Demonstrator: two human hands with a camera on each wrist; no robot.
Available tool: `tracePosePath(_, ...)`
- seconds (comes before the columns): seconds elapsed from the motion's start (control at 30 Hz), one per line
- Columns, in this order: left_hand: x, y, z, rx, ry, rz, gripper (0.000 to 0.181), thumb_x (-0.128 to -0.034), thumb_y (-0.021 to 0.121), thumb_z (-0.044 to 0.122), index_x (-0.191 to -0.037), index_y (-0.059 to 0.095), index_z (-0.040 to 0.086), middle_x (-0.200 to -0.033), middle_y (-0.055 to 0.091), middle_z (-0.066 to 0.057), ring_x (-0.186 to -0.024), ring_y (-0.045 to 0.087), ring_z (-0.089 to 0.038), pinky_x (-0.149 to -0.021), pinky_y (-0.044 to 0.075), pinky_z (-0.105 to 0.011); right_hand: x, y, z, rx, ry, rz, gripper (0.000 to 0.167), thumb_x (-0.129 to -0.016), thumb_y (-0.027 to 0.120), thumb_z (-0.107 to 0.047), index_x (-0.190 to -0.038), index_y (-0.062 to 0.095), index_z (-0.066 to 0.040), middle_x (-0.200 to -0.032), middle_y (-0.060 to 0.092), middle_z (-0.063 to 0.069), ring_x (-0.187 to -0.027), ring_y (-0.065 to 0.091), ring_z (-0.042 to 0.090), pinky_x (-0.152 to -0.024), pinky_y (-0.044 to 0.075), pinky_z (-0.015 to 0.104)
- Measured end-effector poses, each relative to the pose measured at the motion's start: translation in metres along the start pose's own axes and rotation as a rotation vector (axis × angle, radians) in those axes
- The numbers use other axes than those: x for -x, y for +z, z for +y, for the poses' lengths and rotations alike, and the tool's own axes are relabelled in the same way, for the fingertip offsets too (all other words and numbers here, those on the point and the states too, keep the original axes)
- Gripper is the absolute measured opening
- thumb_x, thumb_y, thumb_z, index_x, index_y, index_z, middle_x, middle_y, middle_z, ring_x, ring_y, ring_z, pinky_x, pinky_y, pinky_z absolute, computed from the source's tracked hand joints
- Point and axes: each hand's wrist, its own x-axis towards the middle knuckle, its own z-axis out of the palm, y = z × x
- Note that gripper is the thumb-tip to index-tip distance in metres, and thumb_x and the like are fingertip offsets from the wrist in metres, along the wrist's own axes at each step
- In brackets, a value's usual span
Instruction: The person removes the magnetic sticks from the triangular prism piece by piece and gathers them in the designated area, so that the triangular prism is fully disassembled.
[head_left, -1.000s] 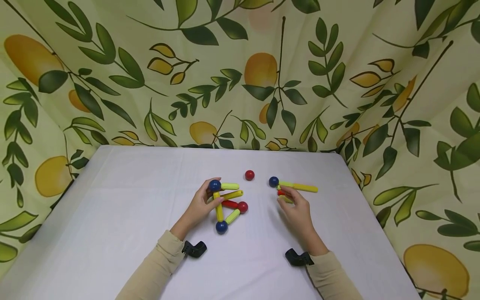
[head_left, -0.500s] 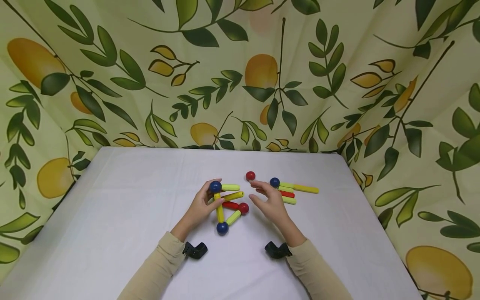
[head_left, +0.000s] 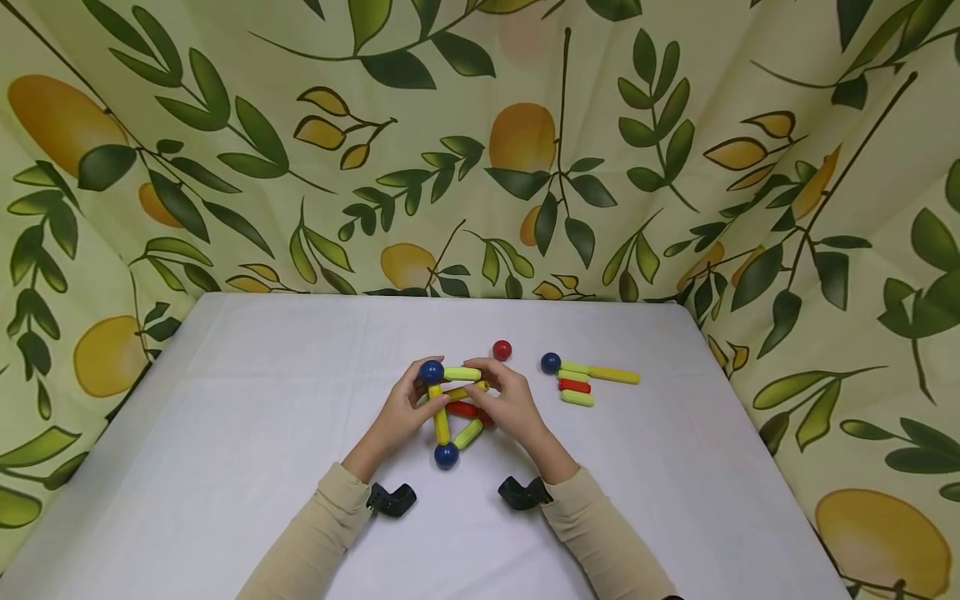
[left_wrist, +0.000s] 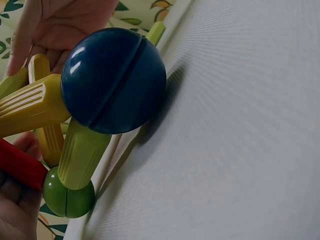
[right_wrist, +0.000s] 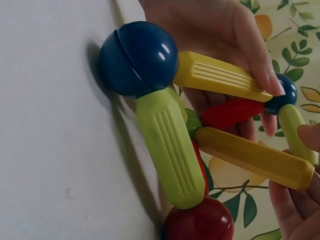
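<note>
My left hand (head_left: 397,421) grips a frame of magnetic rods and balls by its upright yellow rod (head_left: 441,421), below a dark blue ball (head_left: 431,372). Another blue ball (head_left: 446,456) sits at the frame's near lower corner. A light-green rod (head_left: 461,374) and a second yellow rod (head_left: 456,394) stick out rightward. At their free ends my right hand (head_left: 513,404) pinches with thumb and fingers. A red rod (right_wrist: 232,112) meets a green ball (left_wrist: 67,192). The frame's red ball (right_wrist: 200,222) is mostly hidden by the right hand in the head view.
Behind the frame lies a loose red ball (head_left: 502,350). To the right, a blue ball (head_left: 551,362) touches a light-green rod joined to a yellow rod (head_left: 615,375); short rods (head_left: 576,387) lie alongside. A leaf-patterned curtain (head_left: 450,167) surrounds the white table (head_left: 300,350).
My right hand has left the rods on the right and moved left, with nothing seen in its fingers, to the frame's rod ends. My left hand and the frame stay nearly still.
</note>
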Motion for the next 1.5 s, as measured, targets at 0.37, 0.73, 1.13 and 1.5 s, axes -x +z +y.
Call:
tracePosePath(0.37, 0.001, 0.001, 0.007, 0.012, -0.005, -0.001, 0.055, -0.0902, 0.06, 0.001, -0.139, 0.035, -0.003, -0.127, 0.053, -0.023, -0.118, 0.052, -0.039, -0.102, 0.042, -0.019, 0.01, 0.0, -0.036, -0.001, -0.023, 0.076, 0.024, -0.089, 0.062, -0.002, -0.113, 0.062, 0.005, -0.113, 0.066, 0.018, -0.104, 0.063, 0.03, -0.096, 0.051, 0.041)
tracePosePath(0.73, 0.001, 0.001, 0.018, -0.006, 0.008, -0.011, 0.053, -0.0904, 0.06, 0.001, -0.136, 0.036, -0.01, -0.127, 0.054, -0.025, -0.119, 0.053, -0.038, -0.104, 0.043, -0.027, 0.005, 0.013, 0.008, -0.014, -0.111, 0.282, 0.023, -0.083, 0.071, -0.008, -0.106, 0.069, -0.003, -0.103, 0.072, 0.011, -0.096, 0.068, 0.022, -0.088, 0.055, 0.032)
tracePosePath(1.13, 0.001, 0.0, 0.017, 0.015, -0.006, -0.021, 0.049, -0.0908, 0.059, 0.001, -0.135, 0.038, -0.002, -0.126, 0.057, -0.026, -0.123, 0.052, -0.035, -0.109, 0.039, -0.034, 0.008, -0.008, -0.022, -0.077, -0.047, 0.349, 0.026, -0.085, 0.067, 0.001, -0.109, 0.063, 0.01, -0.107, 0.067, 0.022, -0.095, 0.065, 0.033, -0.087, 0.056, 0.033)
tracePosePath(1.5, 0.002, 0.0, 0.019, 0.026, 0.005, -0.021, 0.05, -0.0903, 0.059, -0.001, -0.136, 0.038, -0.003, -0.126, 0.055, -0.03, -0.122, 0.051, -0.037, -0.103, 0.039, -0.015, 0.008, -0.025, -0.021, -0.127, 0.033, 0.327, 0.027, -0.086, 0.065, 0.002, -0.111, 0.062, 0.01, -0.113, 0.064, 0.024, -0.1, 0.063, 0.033, -0.083, 0.053, 0.017)
